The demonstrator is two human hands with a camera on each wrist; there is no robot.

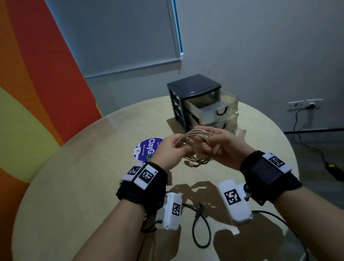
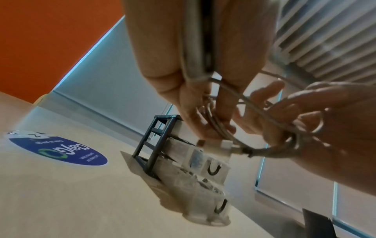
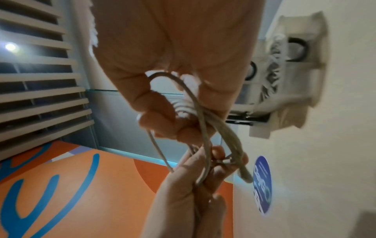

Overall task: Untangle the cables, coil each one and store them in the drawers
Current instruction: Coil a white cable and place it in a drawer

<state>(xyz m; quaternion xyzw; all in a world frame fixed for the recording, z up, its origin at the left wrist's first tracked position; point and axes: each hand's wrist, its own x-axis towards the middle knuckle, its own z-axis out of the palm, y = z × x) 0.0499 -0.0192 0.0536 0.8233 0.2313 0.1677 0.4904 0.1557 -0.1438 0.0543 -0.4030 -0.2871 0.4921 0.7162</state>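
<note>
round table (image 1: 86, 185) | both hands' fingers curled round beige cable (image 1: 198, 136) mid-table | drawers (image 1: 205, 106) open beyond

A pale beige cable (image 1: 194, 137) is held above the round table in several loops, gathered between the left hand (image 1: 170, 150) and the right hand (image 1: 218, 144); its white plug end (image 2: 222, 147) is seen hanging just below the fingers. A black cable (image 1: 199, 227) lies near the table's front edge, bent into a single narrow loop. Farther back, a small dark-framed drawer unit (image 1: 194, 88) stands upright, its clear drawers (image 1: 214, 109) with black handles pulled partly out; what lies inside them cannot be made out
</note>
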